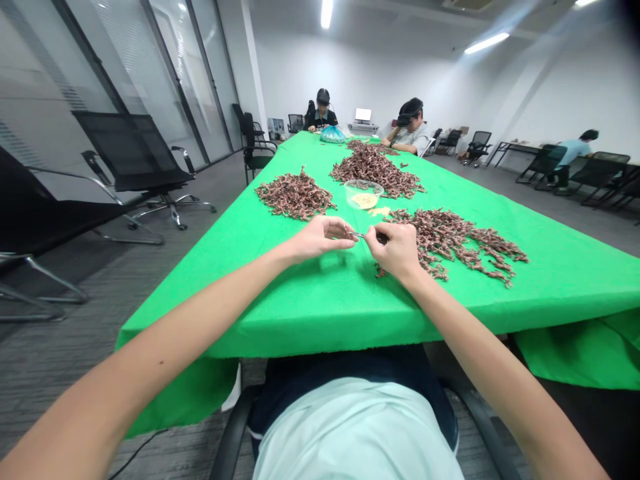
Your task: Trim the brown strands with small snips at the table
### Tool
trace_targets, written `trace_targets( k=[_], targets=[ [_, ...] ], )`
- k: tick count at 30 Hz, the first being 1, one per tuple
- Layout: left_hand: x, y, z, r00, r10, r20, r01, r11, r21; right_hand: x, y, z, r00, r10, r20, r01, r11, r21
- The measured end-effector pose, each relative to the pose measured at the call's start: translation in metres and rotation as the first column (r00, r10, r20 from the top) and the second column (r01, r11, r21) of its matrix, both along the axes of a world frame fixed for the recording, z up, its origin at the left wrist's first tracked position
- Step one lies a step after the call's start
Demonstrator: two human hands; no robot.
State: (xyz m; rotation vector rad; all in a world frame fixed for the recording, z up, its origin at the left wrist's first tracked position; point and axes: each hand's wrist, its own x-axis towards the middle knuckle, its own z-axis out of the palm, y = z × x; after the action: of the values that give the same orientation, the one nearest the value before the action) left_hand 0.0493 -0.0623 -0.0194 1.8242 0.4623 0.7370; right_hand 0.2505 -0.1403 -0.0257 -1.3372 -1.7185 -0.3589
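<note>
Over the near part of the green-covered table (pixel 300 307), my left hand (pixel 323 238) is closed, its fingertips around something small that I cannot make out. Close to its right, my right hand (pixel 395 248) grips a thin metal tool (pixel 358 235), whose tip reaches the left fingertips. A pile of brown, knobbly dried pieces (pixel 445 233) lies beside and beyond my right hand. Behind both hands stands a clear plastic bowl (pixel 364 195) with pale yellow bits in it, and more yellow bits (pixel 380 211) lie on the cloth by it.
Another brown pile (pixel 295 195) lies to the left, and a larger one (pixel 375 170) beyond the bowl. Two people sit at the far end near a blue bag (pixel 333 135). Office chairs (pixel 135 157) stand at the left; another person is at the far right.
</note>
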Motion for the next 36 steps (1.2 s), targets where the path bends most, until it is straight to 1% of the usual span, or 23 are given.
trace_targets(
  k=[8,14,18,22,24,30,33,34,36],
  targets=[
    [-0.001,0.001,0.000,1.000,0.014,-0.008,-0.014,0.998,0.056,0.001,0.001,-0.003,1.000,0.016,-0.008,-0.016,1.000,-0.010],
    [-0.001,0.001,0.001,1.000,0.017,-0.015,-0.016,0.998,0.067,-0.001,0.000,-0.001,0.999,0.031,-0.041,-0.032,0.999,-0.037],
    [-0.002,0.000,0.002,1.000,0.022,-0.014,-0.021,1.000,0.015,-0.002,0.000,0.001,0.996,0.008,-0.085,-0.016,0.995,-0.094],
    [-0.002,-0.002,0.004,0.998,0.046,-0.038,-0.049,0.995,-0.082,0.001,0.001,0.001,0.987,-0.003,-0.159,-0.010,0.997,-0.076],
    [-0.002,-0.004,0.005,0.994,0.081,-0.068,-0.087,0.992,-0.089,0.004,0.002,0.001,0.983,-0.007,-0.181,-0.005,0.998,-0.070],
    [-0.002,-0.003,0.006,0.966,0.221,-0.136,-0.219,0.975,0.035,0.008,0.003,0.002,0.978,-0.013,-0.209,0.002,0.999,-0.053],
    [-0.005,-0.001,0.010,0.946,0.271,-0.180,-0.258,0.962,0.089,0.010,0.004,0.002,0.977,-0.021,-0.211,0.013,0.999,-0.038],
    [-0.007,-0.001,0.013,0.940,0.278,-0.199,-0.262,0.959,0.105,0.011,0.004,0.001,0.977,-0.019,-0.214,0.013,0.999,-0.033],
    [-0.012,-0.001,0.020,0.933,0.250,-0.258,-0.223,0.966,0.128,0.013,0.005,0.001,0.975,-0.007,-0.223,0.000,1.000,-0.027]
  ],
)
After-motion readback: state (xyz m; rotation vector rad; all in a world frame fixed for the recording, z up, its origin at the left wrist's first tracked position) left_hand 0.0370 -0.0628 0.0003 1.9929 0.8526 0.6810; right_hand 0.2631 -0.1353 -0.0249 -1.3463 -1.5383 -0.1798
